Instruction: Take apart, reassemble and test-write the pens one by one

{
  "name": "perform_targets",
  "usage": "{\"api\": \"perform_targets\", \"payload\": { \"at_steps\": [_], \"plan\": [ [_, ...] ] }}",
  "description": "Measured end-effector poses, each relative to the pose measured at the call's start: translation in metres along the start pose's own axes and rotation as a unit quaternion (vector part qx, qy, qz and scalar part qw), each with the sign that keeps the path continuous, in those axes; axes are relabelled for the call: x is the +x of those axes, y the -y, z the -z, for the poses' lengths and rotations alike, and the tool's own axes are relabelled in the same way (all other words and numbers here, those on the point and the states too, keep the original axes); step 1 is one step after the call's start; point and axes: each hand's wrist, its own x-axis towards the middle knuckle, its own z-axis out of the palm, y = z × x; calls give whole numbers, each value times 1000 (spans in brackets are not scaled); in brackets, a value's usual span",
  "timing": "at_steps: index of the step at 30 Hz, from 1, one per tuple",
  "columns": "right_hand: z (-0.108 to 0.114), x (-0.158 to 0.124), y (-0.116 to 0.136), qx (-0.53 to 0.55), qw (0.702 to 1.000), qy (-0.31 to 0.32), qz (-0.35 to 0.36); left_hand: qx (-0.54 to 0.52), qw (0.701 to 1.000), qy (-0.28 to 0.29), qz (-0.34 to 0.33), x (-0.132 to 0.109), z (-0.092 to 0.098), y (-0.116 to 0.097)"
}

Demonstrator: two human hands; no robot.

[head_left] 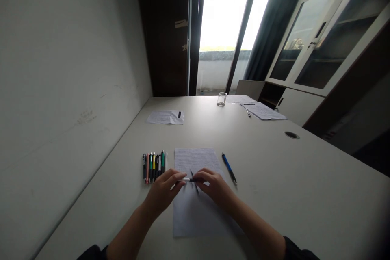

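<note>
A white-and-black pen [188, 179] is held level between both hands over a sheet of paper [190, 221]. My left hand [164, 189] pinches its white end, and my right hand [213, 185] grips the dark end. Just beneath lies a thin dark rod like a pen refill [196, 188] on the sheet, partly hidden by the hands. Handwritten lines fill the upper part of the paper. Left of it, several pens [154, 165] lie side by side in a row. A blue pen [229, 168] rests at a slant to the right of the sheet.
Farther back on the white table [258, 150] are a creased paper [166, 117], a clear glass [222, 99] and a stack of papers [265, 111] with a pen [248, 113] beside it. A round cable hole [291, 135] sits near the right edge. The wall borders the left side.
</note>
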Motion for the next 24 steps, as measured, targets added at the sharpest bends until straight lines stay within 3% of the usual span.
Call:
{"api": "perform_targets", "payload": {
  "at_steps": [14,24],
  "plan": [
    [-5,-1,3,100,994,34,-39,-141,980,-36,135,-5,-6,7],
    [-3,0,6,111,990,64,-53,-182,974,-27,134,-7,-9,4]
  ]
}}
